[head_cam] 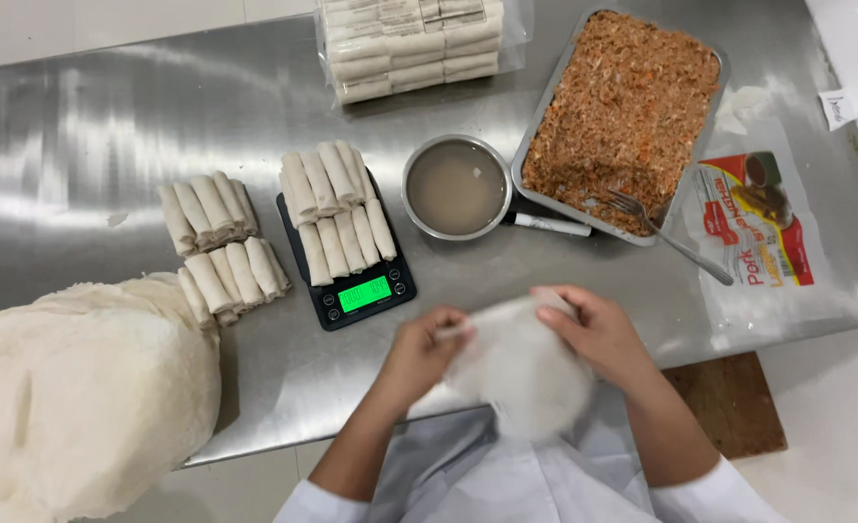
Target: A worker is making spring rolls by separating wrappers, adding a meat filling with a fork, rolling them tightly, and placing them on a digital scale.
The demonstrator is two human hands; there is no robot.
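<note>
Both hands hold one thin round white wrapper (524, 373) above the front edge of the steel table (109, 126). My left hand (427, 351) pinches its left rim. The upper right rim is gripped by my right hand (598, 334). The wrapper is blurred by motion. Just ahead stands a black scale (353, 291) with a green display, loaded with several rolled white spring rolls (337, 208). Right of it are a round metal bowl of cloudy liquid (456, 187) and a metal tray of reddish-brown minced filling (623, 111) with a fork (663, 235) resting in it.
More rolled spring rolls (218, 247) lie left of the scale. A big mound covered in white cloth (80, 387) fills the front left. A bag of packed rolls (412, 44) sits at the back. A marker (550, 226) and printed plastic pouch (758, 232) lie at right.
</note>
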